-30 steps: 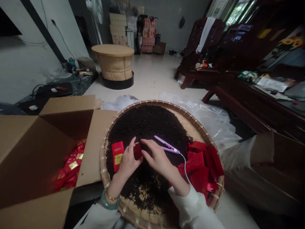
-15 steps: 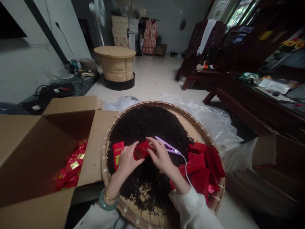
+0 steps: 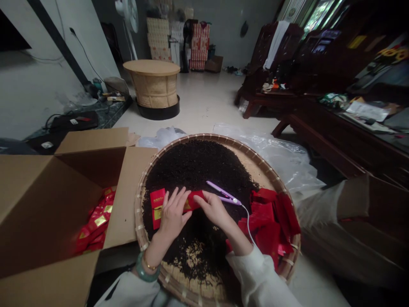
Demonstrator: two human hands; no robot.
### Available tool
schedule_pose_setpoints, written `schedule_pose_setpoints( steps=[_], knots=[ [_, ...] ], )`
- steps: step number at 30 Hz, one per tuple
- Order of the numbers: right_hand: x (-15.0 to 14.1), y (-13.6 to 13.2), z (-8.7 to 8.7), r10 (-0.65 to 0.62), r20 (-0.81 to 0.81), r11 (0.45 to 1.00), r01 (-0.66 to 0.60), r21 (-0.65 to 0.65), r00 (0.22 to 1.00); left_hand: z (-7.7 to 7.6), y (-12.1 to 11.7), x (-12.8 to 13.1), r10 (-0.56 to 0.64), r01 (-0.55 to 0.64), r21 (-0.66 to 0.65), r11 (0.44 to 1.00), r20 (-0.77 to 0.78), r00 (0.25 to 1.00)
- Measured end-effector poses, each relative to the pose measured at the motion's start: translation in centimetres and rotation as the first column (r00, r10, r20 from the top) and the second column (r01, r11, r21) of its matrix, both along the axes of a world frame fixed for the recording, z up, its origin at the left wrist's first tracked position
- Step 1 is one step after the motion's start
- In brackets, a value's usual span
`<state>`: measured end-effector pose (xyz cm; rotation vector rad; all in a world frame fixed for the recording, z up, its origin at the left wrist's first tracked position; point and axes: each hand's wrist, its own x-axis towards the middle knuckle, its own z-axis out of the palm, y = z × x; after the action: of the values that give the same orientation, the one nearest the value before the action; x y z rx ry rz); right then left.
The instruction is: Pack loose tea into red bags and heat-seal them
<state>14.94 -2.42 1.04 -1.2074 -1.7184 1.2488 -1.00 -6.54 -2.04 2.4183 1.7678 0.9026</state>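
A red tea packet (image 3: 192, 201) lies sideways between my hands above a heap of dark loose tea leaves (image 3: 198, 164). My left hand (image 3: 174, 211) holds its left end, fingers stretched across it and thumb below. My right hand (image 3: 215, 209) pinches the right end between thumb and fingers. Just beyond the right hand, a purple mini hair straightener (image 3: 225, 195) with a white cord rests on the leaves, its jaws apart. Another red packet (image 3: 156, 216) with a yellow patch lies left of my left hand. Many flat red packets (image 3: 268, 221) are piled at the right.
A round woven bamboo tray (image 3: 139, 213) bears the leaves and packets. To its left stands an open cardboard box (image 3: 132, 192) containing red packets with gold patches (image 3: 100, 219). Clear plastic sheeting (image 3: 271, 149) lies behind the tray. Dark wooden furniture (image 3: 338, 145) is at the right.
My left fingers have straightened out over the packet, which is now flatter and more level. My right hand has shifted slightly and still pinches its end. The straightener shows more from behind the hand.
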Motion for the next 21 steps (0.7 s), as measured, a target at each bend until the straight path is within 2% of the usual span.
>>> schedule_pose_setpoints(
  steps=[5, 8, 9, 11, 13, 14, 15, 16, 18, 20, 21],
  knots=[
    [-0.8, -0.4, 0.6, 0.030, 0.135, 0.997, -0.040, 0.069, 0.990, -0.5, 0.1, 0.1, 0.030, -0.030, -0.003, 1.000, 0.040, 0.999],
    [-0.6, -0.8, 1.8, 0.086, 0.107, 0.991, -0.096, 0.095, 0.991, -0.7, 0.2, 0.0, 0.047, -0.044, -0.031, 0.999, 0.106, 0.993],
    [-0.3, -0.8, 2.1, 0.080, 0.052, 0.991, -0.085, 0.103, 0.995, -0.7, 0.3, -0.1, 0.061, -0.056, -0.039, 0.998, 0.138, 0.989],
    [0.7, -0.8, 2.3, -0.009, -0.075, 0.993, 0.017, 0.115, 0.997, -0.6, 0.4, -0.4, 0.100, -0.091, -0.054, 0.994, 0.219, 0.971],
    [1.9, -0.9, 1.8, -0.112, -0.105, 0.983, 0.125, 0.136, 0.988, -0.4, 0.5, -0.7, 0.128, -0.113, -0.067, 0.991, 0.310, 0.942],
    [2.4, -1.1, 1.3, -0.114, -0.048, 0.979, 0.121, 0.166, 0.992, -0.3, 0.6, -0.8, 0.129, -0.113, -0.068, 0.991, 0.352, 0.927],
    [2.8, -1.4, 0.6, -0.068, 0.066, 0.977, 0.053, 0.208, 0.996, -0.2, 0.6, -0.8, 0.125, -0.108, -0.064, 0.992, 0.390, 0.912],
    [3.0, -1.8, -0.1, 0.013, 0.221, 0.969, -0.067, 0.237, 0.975, -0.1, 0.6, -0.9, 0.115, -0.101, -0.056, 0.993, 0.421, 0.900],
    [2.7, -2.7, -1.4, 0.112, 0.538, 0.947, -0.253, 0.197, 0.836, 0.0, 0.7, -0.9, 0.086, -0.082, -0.029, 0.996, 0.465, 0.881],
    [1.6, -3.6, -2.4, 0.115, 0.730, 0.940, -0.312, 0.140, 0.674, 0.1, 0.6, -0.8, 0.061, -0.069, -0.001, 0.998, 0.489, 0.870],
    [0.9, -3.9, -2.8, 0.102, 0.772, 0.938, -0.320, 0.136, 0.627, 0.1, 0.6, -0.8, 0.056, -0.068, 0.006, 0.998, 0.494, 0.867]
  ],
)
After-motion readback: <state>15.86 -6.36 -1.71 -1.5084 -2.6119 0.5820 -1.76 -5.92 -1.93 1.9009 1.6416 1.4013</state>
